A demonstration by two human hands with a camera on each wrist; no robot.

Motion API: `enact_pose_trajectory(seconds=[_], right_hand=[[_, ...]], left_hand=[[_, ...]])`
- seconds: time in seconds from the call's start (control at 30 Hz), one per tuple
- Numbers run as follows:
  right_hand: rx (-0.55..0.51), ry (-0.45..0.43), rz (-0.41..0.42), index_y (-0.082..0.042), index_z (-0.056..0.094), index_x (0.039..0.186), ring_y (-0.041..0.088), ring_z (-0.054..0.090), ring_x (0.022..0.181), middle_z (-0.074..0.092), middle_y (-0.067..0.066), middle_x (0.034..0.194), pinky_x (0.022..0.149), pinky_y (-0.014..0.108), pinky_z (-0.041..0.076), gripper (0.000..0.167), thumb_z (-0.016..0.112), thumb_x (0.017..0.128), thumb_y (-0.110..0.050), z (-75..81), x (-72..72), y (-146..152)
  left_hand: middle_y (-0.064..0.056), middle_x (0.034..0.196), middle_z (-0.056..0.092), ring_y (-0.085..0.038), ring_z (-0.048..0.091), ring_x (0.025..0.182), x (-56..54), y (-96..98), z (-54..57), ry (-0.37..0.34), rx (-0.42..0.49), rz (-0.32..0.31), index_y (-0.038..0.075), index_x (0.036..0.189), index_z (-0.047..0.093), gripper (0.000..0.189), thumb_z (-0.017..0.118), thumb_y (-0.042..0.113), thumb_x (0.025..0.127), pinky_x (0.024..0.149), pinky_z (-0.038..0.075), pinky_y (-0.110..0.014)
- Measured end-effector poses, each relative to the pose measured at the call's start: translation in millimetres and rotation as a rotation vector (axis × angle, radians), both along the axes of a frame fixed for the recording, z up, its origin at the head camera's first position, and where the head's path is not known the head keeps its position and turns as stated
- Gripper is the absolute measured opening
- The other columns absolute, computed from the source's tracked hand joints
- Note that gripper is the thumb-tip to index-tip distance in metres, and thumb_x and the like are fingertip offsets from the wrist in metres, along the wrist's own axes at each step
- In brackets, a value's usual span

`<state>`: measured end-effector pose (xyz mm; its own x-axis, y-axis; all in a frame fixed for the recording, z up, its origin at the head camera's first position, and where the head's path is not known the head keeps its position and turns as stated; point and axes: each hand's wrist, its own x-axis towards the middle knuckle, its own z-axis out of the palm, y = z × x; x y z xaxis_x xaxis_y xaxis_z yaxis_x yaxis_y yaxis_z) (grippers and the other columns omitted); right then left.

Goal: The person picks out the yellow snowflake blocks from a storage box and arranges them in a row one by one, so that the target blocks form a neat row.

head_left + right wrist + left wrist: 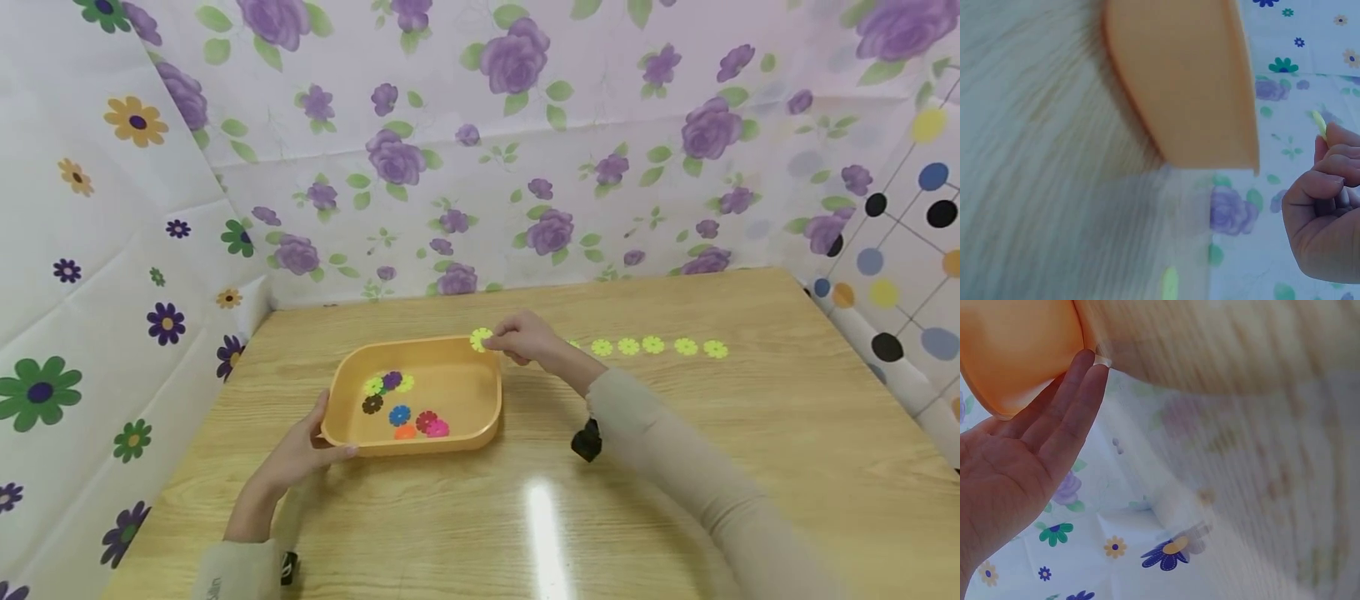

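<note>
My right hand pinches a yellow-green snowflake disc between thumb and fingertips, raised over the far right corner of an orange plastic tray. In the right wrist view the disc appears edge-on above the curled fingers. At the tray's near left corner, my left hand holds it, thumb along the front rim and the other fingers against the outer left side. Inside the tray lie loose snowflake discs: a blue disc, a brown disc, a pink disc, and several others in purple, yellow, red and orange.
Right of the tray, several yellow-green discs lie spaced in a row along the back of the wooden table, partly behind the right forearm. A flowered cloth hangs behind the table, with patterned cloths on both sides.
</note>
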<state>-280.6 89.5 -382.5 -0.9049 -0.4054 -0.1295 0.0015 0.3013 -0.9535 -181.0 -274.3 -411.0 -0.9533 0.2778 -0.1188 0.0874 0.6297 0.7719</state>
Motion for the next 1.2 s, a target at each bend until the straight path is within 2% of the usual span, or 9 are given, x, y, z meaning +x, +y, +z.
enact_pose_trajectory(seconds=[0.13,0.33,0.53,0.73,0.97,1.2], right_hand=[[-0.014,-0.024,-0.086,0.003,0.061,0.082,0.012,0.030,0.042,0.037,0.001,0.049,0.048,0.030,0.029,0.022,0.062,0.087,-0.019,-9.9,7.4,22.6],[-0.024,-0.034,-0.149,0.003,0.061,0.089,0.012,0.034,0.045,0.042,0.002,0.054,0.048,0.029,0.033,0.022,0.061,0.088,-0.018,-14.8,14.9,52.1],[0.017,-0.044,-0.175,0.005,0.061,0.098,0.012,0.037,0.047,0.046,0.003,0.057,0.049,0.030,0.036,0.026,0.060,0.089,-0.020,-17.5,24.6,85.1],[0.062,-0.042,-0.182,0.002,0.060,0.098,0.012,0.037,0.048,0.047,0.003,0.059,0.050,0.031,0.037,0.029,0.058,0.090,-0.025,-21.7,32.2,121.2],[0.111,-0.070,-0.220,0.005,0.057,0.101,0.011,0.039,0.050,0.047,0.003,0.061,0.051,0.031,0.038,0.033,0.056,0.091,-0.026,-30.2,39.1,165.0],[0.141,-0.103,-0.244,0.006,0.055,0.103,0.009,0.042,0.051,0.049,0.002,0.064,0.051,0.028,0.040,0.034,0.055,0.092,-0.026,-36.3,46.3,198.7]], left_hand=[[-0.029,0.146,0.008,-0.037,0.047,0.112,-1.7,0.7,3.4,0.000,0.000,-0.009,-0.005,0.143,-0.001,0.103,0.072,0.027,0.078,0.092,0.039,-0.042],[-0.031,0.146,0.008,-0.040,0.044,0.115,-2.7,0.6,6.9,0.000,0.003,-0.010,-0.005,0.143,-0.002,0.103,0.072,0.027,0.078,0.087,0.044,-0.037],[-0.030,0.146,0.007,-0.041,0.043,0.117,-0.2,0.6,5.5,0.000,0.011,-0.005,-0.004,0.143,-0.001,0.103,0.072,0.027,0.078,0.089,0.043,-0.039],[-0.031,0.145,0.009,-0.041,0.045,0.115,0.3,1.9,3.9,0.005,0.004,-0.005,-0.004,0.143,-0.002,0.103,0.072,0.027,0.079,0.089,0.043,-0.041],[-0.030,0.146,0.010,-0.039,0.047,0.113,-1.2,2.1,2.6,0.000,0.014,-0.010,-0.003,0.144,-0.002,0.103,0.072,0.027,0.078,0.087,0.044,-0.035],[-0.031,0.144,0.013,-0.039,0.047,0.112,0.6,1.9,2.5,-0.012,0.006,0.003,-0.003,0.143,-0.003,0.105,0.073,0.028,0.078,0.091,0.039,-0.044]])
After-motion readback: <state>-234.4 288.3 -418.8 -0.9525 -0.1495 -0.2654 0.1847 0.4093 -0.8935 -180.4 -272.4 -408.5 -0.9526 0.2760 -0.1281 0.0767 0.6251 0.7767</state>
